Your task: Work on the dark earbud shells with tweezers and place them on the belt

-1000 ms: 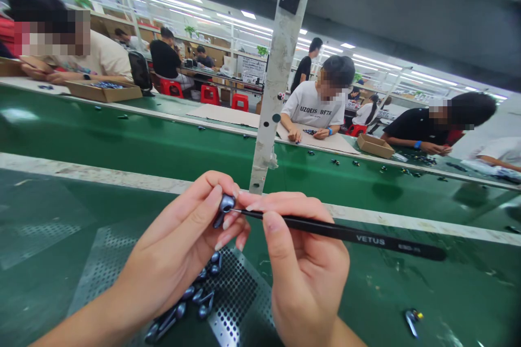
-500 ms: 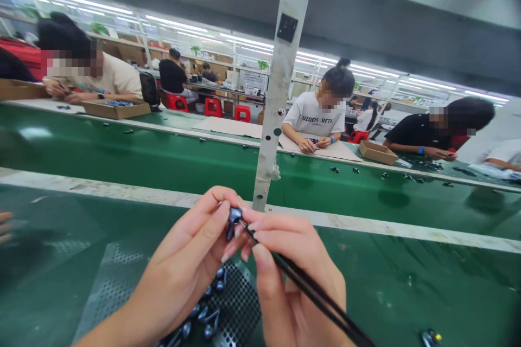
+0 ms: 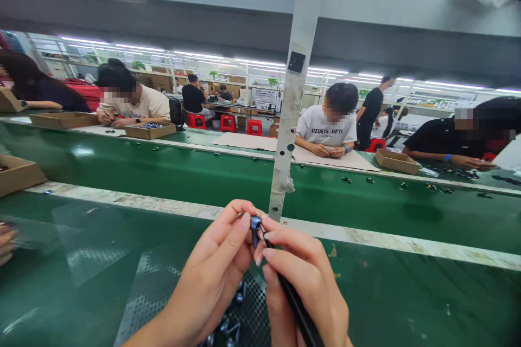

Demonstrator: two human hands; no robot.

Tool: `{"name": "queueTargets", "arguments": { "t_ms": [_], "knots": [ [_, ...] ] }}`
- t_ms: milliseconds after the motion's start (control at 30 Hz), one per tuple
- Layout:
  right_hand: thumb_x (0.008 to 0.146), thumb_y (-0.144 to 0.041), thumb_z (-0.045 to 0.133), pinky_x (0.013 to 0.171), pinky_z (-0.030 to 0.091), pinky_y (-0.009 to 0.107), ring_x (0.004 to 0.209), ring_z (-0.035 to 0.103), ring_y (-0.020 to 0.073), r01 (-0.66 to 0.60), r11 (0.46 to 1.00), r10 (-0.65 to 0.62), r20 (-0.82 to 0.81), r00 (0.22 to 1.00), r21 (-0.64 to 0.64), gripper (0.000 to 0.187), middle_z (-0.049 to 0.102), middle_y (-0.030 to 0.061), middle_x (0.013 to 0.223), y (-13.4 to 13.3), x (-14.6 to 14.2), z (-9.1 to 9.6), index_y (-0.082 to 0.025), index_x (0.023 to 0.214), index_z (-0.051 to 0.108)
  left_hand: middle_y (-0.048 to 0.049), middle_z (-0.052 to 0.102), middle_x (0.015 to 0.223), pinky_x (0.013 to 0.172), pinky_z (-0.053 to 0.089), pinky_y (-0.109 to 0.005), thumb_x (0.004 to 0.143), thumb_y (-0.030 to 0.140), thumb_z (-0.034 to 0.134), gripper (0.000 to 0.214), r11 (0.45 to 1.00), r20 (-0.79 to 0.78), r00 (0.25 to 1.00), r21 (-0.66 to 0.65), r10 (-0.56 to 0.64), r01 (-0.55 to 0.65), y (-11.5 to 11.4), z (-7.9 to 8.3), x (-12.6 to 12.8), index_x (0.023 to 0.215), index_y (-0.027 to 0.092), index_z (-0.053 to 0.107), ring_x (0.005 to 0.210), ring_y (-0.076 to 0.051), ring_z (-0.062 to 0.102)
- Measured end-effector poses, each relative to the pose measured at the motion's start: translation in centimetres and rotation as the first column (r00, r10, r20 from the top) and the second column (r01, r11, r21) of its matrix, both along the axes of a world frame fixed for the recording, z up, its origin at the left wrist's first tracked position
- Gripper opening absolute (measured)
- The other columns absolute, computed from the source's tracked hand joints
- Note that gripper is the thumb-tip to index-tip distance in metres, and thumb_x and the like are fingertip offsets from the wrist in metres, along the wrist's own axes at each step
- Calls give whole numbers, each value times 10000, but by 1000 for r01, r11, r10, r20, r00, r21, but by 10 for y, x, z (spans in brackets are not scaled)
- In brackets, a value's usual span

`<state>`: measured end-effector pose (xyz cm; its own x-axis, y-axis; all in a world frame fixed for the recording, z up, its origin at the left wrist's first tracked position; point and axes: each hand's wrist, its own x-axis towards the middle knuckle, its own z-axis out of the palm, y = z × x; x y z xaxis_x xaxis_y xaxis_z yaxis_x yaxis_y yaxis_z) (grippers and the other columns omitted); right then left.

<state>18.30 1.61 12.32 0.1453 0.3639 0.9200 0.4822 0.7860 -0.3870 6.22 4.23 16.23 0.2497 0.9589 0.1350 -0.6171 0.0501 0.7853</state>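
Note:
A dark blue earbud (image 3: 255,223) with a short stem is pinched between the thumb and fingers of my left hand (image 3: 215,260), stem pointing down. My right hand (image 3: 305,271) grips black tweezers (image 3: 291,295) much like a pen. Their thin metal tip meets the side of the earbud head; whether it holds any small part, I cannot tell. Below my hands, several more blue earbuds (image 3: 238,298) lie on a perforated dark mat (image 3: 254,309), partly hidden by my wrists.
A white post (image 3: 299,92) rises just beyond my hands. Behind it runs a green conveyor belt (image 3: 183,187) carrying scattered small parts. Co-workers sit across it beside cardboard boxes (image 3: 396,161). Another person's hand (image 3: 6,244) shows at the left edge, near an open carton (image 3: 20,173).
The camera view has shifted, so the scene sits further right and more level. Both hands keep their grip, and the tweezers' tip stays at the earbud.

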Motion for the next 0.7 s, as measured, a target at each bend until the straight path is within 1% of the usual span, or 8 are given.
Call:
{"name": "queueTargets", "arguments": {
  "t_ms": [133, 200, 267, 367, 433, 533, 600, 700],
  "knots": [
    [1057, -107, 608, 1016, 716, 364, 1202, 825, 253, 30, 999, -30, 18, 999, 26, 305, 810, 80, 1223, 1, -5, 1, -291, 1281, 703, 15, 683, 890, 678, 530, -197, 869, 420, 951, 265, 998, -5, 998, 0, -57, 57, 5, -5, -7, 983, 257, 777, 756, -120, 612],
    [1088, -152, 570, 1049, 702, 365, 1204, 822, 244, 35, 998, -35, -12, 999, 45, 264, 802, 80, 1210, 2, -8, 2, -290, 1271, 701, 14, 698, 908, 672, 543, -198, 890, 418, 932, 242, 997, -22, 997, 18, -80, 80, 8, -7, -10, 990, 256, 782, 742, -115, 617],
    [1102, -175, 550, 1012, 708, 331, 1209, 820, 233, 20, 998, -16, -62, 998, 64, 242, 797, 82, 1194, 5, -10, 1, -278, 1257, 703, 5, 715, 938, 713, 573, -202, 897, 416, 926, 235, 996, -29, 996, 28, -86, 87, 10, -7, -11, 998, 255, 787, 783, -124, 646],
    [1080, -188, 597, 929, 725, 297, 1177, 829, 226, -54, 993, 65, -112, 992, 106, 213, 806, 82, 1157, 9, -9, 2, -258, 1243, 715, -3, 731, 949, 796, 612, -219, 912, 429, 908, 224, 994, -32, 995, 57, -95, 97, 11, -7, -12, 1011, 263, 794, 820, -136, 663],
    [1064, -190, 621, 914, 728, 285, 1110, 845, 208, -99, 986, 119, -153, 981, 132, 190, 818, 67, 1101, 12, -7, 5, -254, 1205, 732, -4, 726, 929, 804, 615, -221, 932, 447, 884, 216, 992, -42, 995, 76, -94, 97, 10, -7, -12, 1003, 263, 795, 807, -134, 649],
    [1064, -181, 628, 886, 724, 248, 1006, 860, 179, -117, 980, 150, -213, 965, 160, 157, 830, 44, 996, 13, -4, 12, -249, 1121, 758, 1, 708, 904, 764, 600, -207, 936, 446, 879, 207, 991, -57, 993, 80, -103, 108, 8, -6, -11, 987, 264, 795, 797, -134, 638],
    [1054, -154, 635, 863, 725, 243, 981, 866, 184, -128, 975, 165, -203, 965, 182, 165, 840, 47, 957, 13, -1, 17, -236, 1107, 768, 5, 690, 883, 732, 585, -200, 915, 456, 897, 231, 994, -52, 995, 61, -84, 87, 5, -4, -8, 975, 258, 793, 775, -132, 620],
    [1028, -105, 643, 862, 734, 266, 983, 873, 207, -151, 969, 178, -133, 975, 196, 210, 859, 56, 947, 12, 4, 22, -222, 1143, 774, 4, 666, 863, 717, 576, -204, 893, 478, 912, 275, 999, -40, 999, 30, -21, 22, 0, -1, -3, 946, 240, 784, 744, -131, 579]
  ]
}}
